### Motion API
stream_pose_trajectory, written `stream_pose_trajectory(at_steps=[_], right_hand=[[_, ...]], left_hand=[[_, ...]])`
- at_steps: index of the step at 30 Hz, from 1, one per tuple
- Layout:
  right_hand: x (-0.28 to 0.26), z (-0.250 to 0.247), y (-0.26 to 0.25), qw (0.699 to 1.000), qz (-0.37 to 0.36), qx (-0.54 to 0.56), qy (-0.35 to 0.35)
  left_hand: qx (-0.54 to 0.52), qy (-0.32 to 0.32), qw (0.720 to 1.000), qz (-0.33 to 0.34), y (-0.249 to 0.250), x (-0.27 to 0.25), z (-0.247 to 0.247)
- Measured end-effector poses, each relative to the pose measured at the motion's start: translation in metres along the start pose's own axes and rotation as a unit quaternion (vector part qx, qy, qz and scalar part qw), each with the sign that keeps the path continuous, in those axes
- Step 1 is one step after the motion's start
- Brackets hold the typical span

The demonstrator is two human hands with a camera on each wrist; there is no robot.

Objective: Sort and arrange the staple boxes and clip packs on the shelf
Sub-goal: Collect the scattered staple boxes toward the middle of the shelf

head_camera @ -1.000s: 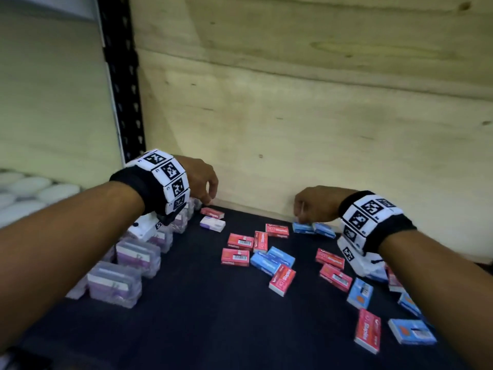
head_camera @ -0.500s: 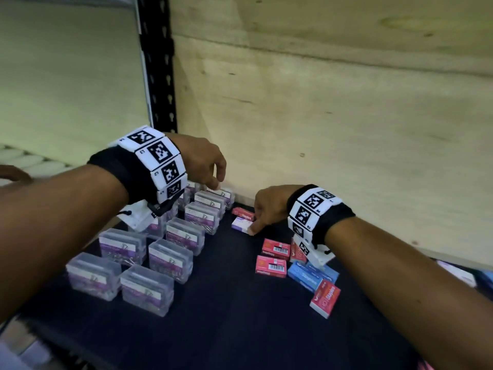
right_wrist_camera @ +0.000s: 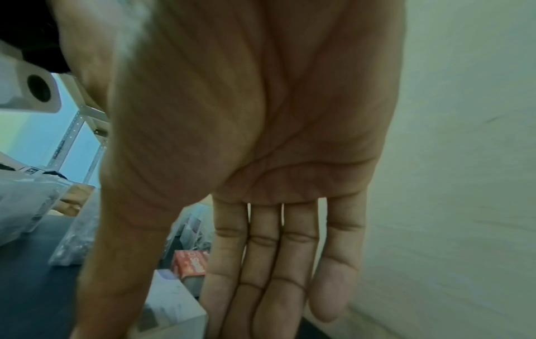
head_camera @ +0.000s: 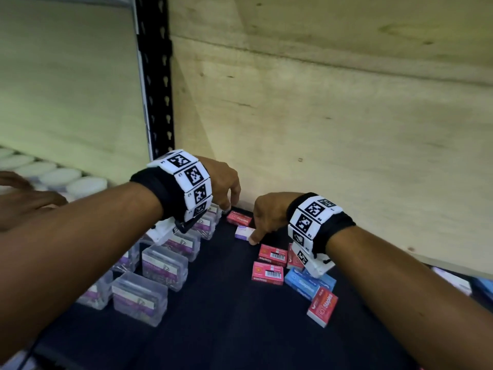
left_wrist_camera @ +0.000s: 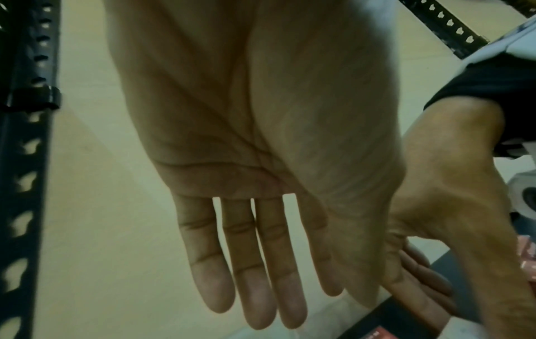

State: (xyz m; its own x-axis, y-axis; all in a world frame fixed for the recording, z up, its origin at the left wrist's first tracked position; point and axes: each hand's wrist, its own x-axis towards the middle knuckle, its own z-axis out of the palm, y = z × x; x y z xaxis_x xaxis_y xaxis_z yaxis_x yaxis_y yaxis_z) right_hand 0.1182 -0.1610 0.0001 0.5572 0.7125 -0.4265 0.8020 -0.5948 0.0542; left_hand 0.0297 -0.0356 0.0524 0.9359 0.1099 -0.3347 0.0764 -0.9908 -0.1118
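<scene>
Clear clip packs (head_camera: 162,265) stand in rows on the left of the dark shelf (head_camera: 226,316). My left hand (head_camera: 230,200) hangs over the farthest packs by the back corner; the left wrist view shows its fingers (left_wrist_camera: 261,286) straight and holding nothing. My right hand (head_camera: 256,233) reaches down beside it, thumb tip touching a small white and purple box (head_camera: 242,232). The right wrist view shows this white box (right_wrist_camera: 174,305) between the thumb and the straight fingers (right_wrist_camera: 261,286). A red staple box (head_camera: 238,218) lies just behind. More red boxes (head_camera: 266,273) and blue boxes (head_camera: 304,284) are scattered under my right wrist.
A plywood wall (head_camera: 320,129) closes the back, and a black slotted post (head_camera: 154,76) stands at the left corner. White round lids (head_camera: 53,177) and another person's hand (head_camera: 26,198) show on the neighbouring shelf. More boxes (head_camera: 453,281) lie far right.
My right hand moved left from the blue boxes at the back to the white and purple box. My left hand stayed over the far clip packs. The view turned left.
</scene>
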Motion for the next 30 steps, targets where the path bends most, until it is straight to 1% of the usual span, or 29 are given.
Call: stream_pose_trajectory(at_steps=[6, 8, 11, 13, 16, 19, 22, 25, 27, 30], right_hand=[[-0.030, -0.005, 0.035, 1.000, 0.021, 0.009, 0.012], [-0.046, -0.005, 0.053, 0.999, 0.037, 0.014, 0.016], [-0.074, 0.002, 0.085, 0.997, 0.071, 0.013, 0.034], [-0.099, 0.011, 0.109, 0.994, 0.101, 0.013, 0.036], [-0.144, 0.027, 0.146, 0.988, 0.150, 0.017, 0.036], [-0.197, 0.054, 0.190, 0.973, 0.226, 0.044, 0.026], [-0.245, 0.083, 0.228, 0.951, 0.301, 0.062, 0.013], [-0.288, 0.106, 0.252, 0.925, 0.375, 0.059, 0.004], [-0.313, 0.120, 0.268, 0.911, 0.407, 0.063, 0.006], [-0.339, 0.140, 0.288, 0.895, 0.441, 0.074, 0.011]], left_hand=[[-0.011, 0.006, 1.000, -0.012, 0.018, 0.017, 0.010], [-0.013, 0.011, 1.000, -0.002, 0.031, 0.021, 0.012], [-0.019, 0.010, 0.999, 0.030, 0.061, 0.026, 0.013], [-0.021, 0.003, 0.998, 0.063, 0.087, 0.029, 0.013], [-0.015, 0.016, 0.994, 0.108, 0.124, 0.034, 0.016], [-0.007, 0.020, 0.991, 0.136, 0.160, 0.041, 0.020], [0.003, 0.028, 0.987, 0.159, 0.183, 0.047, 0.023], [0.015, 0.029, 0.983, 0.179, 0.197, 0.051, 0.024], [0.021, 0.023, 0.980, 0.195, 0.205, 0.050, 0.024], [0.032, 0.011, 0.979, 0.201, 0.210, 0.051, 0.022]])
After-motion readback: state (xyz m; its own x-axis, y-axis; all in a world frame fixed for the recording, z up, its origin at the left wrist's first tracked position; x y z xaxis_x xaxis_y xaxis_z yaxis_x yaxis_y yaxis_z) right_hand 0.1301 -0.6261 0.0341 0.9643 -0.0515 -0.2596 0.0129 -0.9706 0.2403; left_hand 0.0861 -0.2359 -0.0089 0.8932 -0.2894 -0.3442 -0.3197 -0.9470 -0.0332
